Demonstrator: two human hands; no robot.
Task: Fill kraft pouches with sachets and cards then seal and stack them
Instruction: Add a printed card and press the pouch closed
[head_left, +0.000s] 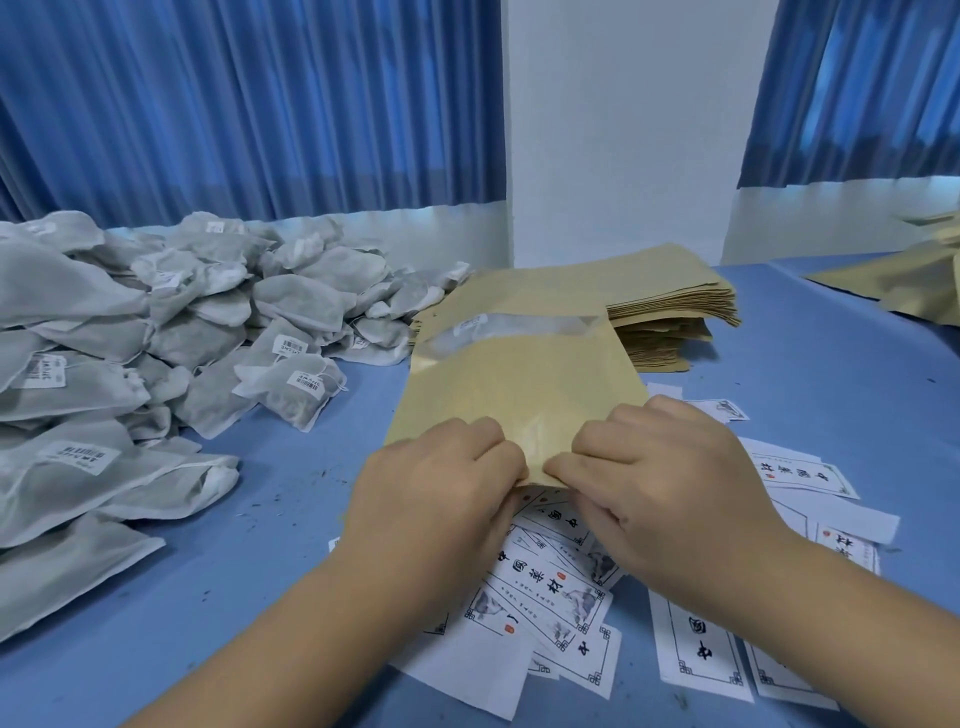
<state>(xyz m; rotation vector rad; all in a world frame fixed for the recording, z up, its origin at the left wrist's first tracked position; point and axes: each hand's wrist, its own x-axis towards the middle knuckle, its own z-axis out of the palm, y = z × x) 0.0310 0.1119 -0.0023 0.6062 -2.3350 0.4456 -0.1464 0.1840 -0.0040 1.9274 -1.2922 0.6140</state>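
A kraft pouch (519, 374) with a clear window strip lies tilted in front of me, its near edge lifted off the table. My left hand (441, 483) and my right hand (660, 467) both pinch that near edge, thumbs close together at its middle. A label shows through the window. White printed cards (550, 587) lie scattered under and around my hands. A big heap of grey-white sachets (171, 322) covers the left of the blue table.
A stack of flat kraft pouches (670, 306) sits behind the held pouch. More kraft pouches (904, 280) lie at the far right. Blue curtains and a white wall close off the back. Bare blue table (810, 358) shows right of the stack.
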